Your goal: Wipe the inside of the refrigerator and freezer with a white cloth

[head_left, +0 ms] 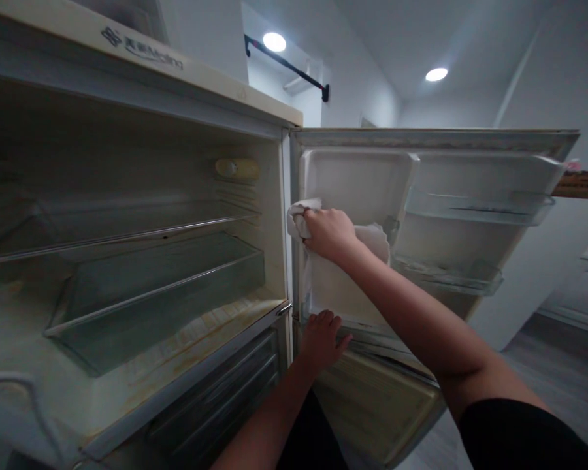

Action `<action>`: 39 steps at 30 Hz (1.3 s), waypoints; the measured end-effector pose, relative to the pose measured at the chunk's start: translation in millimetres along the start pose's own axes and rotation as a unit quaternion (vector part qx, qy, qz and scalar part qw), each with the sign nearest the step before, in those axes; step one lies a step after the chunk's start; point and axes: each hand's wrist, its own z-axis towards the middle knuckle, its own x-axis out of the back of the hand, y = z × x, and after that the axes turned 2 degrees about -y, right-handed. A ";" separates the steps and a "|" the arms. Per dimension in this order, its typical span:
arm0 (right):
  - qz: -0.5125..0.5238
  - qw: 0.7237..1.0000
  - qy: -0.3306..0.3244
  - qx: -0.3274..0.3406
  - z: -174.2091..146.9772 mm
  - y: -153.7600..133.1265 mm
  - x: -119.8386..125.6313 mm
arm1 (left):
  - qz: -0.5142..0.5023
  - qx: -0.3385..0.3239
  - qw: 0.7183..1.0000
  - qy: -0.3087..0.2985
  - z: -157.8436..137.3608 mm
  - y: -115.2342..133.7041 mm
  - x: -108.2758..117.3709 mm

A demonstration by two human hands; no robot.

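My right hand (329, 234) is closed around a white cloth (300, 220) and presses it to the hinge side of the open fridge door (345, 179). Part of the cloth also hangs out behind my wrist. Lower down, my left hand (323, 338) rests at the bottom inner edge of the door, its fingers stretched out and nothing visible in them. To the left stands the open fridge compartment (127, 176), with a glass shelf (191, 219) and a clear drawer (166, 320) inside. Yellowish stains mark its floor (210, 326).
Clear door racks (470, 207) line the outer half of the door. Below, a second door (377, 405) stands open beside the lower compartment (220, 391). A light cover (238, 168) is on the fridge's inner wall. A wooden ledge (581, 185) shows at far right.
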 end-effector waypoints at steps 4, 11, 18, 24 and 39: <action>-0.052 0.994 0.085 0.032 -21.7 2.7 -13.1 | -0.009 -0.008 1.000 -0.008 -2.6 -4.2 1.6; -0.081 0.989 0.120 -0.016 -42.3 14.3 -34.5 | -0.020 0.002 1.000 -0.009 -2.0 -2.3 4.3; -0.048 0.985 0.164 -0.005 -8.5 -19.7 -42.5 | -0.010 0.001 1.000 -0.007 -1.4 -1.3 3.6; -0.071 0.983 0.170 0.002 -19.6 -12.8 -43.0 | -0.028 -0.004 1.000 -0.009 -4.9 -5.9 4.8; 0.059 0.987 0.144 -0.027 -79.1 97.5 -24.3 | -0.002 0.016 1.000 -0.011 10.1 7.4 -3.4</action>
